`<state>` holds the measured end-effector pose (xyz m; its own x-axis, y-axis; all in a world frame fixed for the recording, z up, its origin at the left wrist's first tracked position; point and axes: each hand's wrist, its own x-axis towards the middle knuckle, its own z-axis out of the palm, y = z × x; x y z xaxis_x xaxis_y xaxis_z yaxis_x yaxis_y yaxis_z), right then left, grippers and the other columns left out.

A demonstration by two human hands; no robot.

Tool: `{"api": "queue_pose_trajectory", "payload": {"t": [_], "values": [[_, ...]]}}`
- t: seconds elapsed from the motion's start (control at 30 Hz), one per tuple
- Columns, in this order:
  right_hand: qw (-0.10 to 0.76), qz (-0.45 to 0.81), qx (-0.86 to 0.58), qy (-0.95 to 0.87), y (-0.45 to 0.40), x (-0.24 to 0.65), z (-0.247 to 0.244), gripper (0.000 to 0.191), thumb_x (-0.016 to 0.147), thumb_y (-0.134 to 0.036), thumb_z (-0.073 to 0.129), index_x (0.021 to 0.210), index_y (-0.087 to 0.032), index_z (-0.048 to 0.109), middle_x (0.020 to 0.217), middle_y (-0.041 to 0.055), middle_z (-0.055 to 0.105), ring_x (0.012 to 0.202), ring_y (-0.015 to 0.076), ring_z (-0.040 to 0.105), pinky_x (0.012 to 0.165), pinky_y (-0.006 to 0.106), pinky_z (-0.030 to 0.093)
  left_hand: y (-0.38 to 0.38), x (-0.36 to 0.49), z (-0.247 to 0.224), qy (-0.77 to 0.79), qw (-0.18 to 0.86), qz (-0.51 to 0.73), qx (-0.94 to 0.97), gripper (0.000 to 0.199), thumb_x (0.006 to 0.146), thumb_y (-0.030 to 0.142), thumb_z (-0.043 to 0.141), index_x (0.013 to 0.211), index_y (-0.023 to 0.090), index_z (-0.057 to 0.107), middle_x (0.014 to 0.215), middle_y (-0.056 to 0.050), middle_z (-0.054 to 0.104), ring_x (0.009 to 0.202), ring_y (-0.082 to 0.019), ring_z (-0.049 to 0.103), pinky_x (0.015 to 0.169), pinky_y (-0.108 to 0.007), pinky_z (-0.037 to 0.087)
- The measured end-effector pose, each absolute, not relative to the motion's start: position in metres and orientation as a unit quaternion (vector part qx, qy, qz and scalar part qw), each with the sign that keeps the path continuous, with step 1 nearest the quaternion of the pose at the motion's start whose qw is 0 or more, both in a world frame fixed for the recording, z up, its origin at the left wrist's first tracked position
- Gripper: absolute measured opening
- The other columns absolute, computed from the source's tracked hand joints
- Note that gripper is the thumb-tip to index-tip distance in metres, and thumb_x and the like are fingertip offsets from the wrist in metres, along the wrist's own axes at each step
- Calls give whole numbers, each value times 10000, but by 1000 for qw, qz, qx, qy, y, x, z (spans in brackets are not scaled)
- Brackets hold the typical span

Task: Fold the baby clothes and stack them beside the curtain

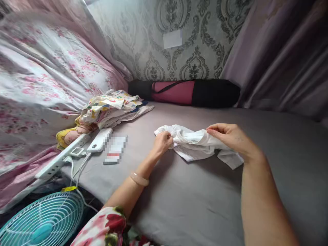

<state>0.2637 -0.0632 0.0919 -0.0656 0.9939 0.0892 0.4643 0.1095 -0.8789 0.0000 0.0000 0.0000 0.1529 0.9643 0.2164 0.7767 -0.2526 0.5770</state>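
Note:
A crumpled white garment (193, 145), perhaps a shirt, lies bunched on the grey bed sheet (184, 198). At its left end my left hand (163, 141) pinches the fabric, fingers curled in. My right hand (228, 135) grips the upper right edge between thumb and fingers, raised a little above the sheet. A loose flap of the cloth hangs below the right hand. The bunched folds hide the garment's full shape. A pale bangle circles my left wrist.
Folded patterned clothes (115, 106) are stacked at the left back. A power bank (99, 140), a pixelated object (115, 149) and a power strip (63, 155) with cables lie left. A blue fan (42, 222) stands front left. A black and pink bag (184, 93) lies along the wall.

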Motion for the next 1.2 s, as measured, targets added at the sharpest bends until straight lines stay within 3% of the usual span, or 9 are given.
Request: {"api": "queue_pose_trajectory", "payload": {"t": [0.2, 0.3, 0.47, 0.63, 0.9, 1.03, 1.2], "values": [[377, 385, -566, -624, -69, 269, 96, 587, 639, -725, 705, 925, -213, 741, 916, 66, 717, 797, 231, 622, 674, 325, 471, -7, -16, 21, 528, 88, 472, 701, 80, 794, 171, 581, 820, 193, 653, 838, -30, 609, 824, -168, 581, 802, -293, 465], [341, 408, -574, -623, -69, 274, 95, 579, 640, -726, 704, 925, -223, 751, 933, 71, 727, 814, 248, 634, 681, 337, 484, -12, -22, 28, 476, 114, 524, 697, 82, 751, 142, 584, 785, 198, 634, 922, -37, 639, 927, -179, 604, 874, -301, 464], [306, 411, -575, -638, -65, 281, 88, 576, 633, -727, 708, 892, -216, 759, 915, 69, 728, 819, 248, 640, 686, 333, 489, -15, -25, 22, 459, 236, 497, 698, 102, 732, 148, 551, 772, 191, 634, 834, -8, 684, 837, -165, 635, 828, -290, 474], [322, 425, -573, -623, -66, 287, 85, 585, 636, -717, 714, 928, -211, 748, 902, 63, 719, 762, 216, 635, 633, 306, 485, -14, -26, 18, 446, 265, 500, 693, 123, 694, 135, 527, 752, 187, 622, 763, 5, 658, 757, -148, 623, 766, -273, 484], [445, 340, -585, -587, -78, 290, 97, 442, 671, -621, 758, 929, -264, 738, 928, 58, 716, 796, 237, 628, 649, 335, 484, -36, -35, 51, 352, 106, 587, 722, 159, 739, 114, 557, 840, 191, 652, 826, -29, 627, 780, -161, 577, 742, -294, 484], [372, 362, -595, -614, -72, 284, 93, 528, 673, -691, 706, 924, -227, 735, 816, 50, 695, 720, 214, 611, 598, 318, 454, -34, -34, 48, 407, 81, 537, 735, 168, 748, 111, 517, 787, 195, 658, 791, -24, 613, 779, -166, 563, 756, -301, 473], [321, 350, -585, -657, -63, 276, 87, 518, 706, -698, 661, 884, -216, 726, 871, 64, 705, 786, 233, 623, 667, 337, 471, -27, -29, 30, 471, 181, 499, 704, 161, 703, 112, 467, 681, 197, 602, 780, -9, 623, 783, -159, 578, 761, -284, 455]]}}
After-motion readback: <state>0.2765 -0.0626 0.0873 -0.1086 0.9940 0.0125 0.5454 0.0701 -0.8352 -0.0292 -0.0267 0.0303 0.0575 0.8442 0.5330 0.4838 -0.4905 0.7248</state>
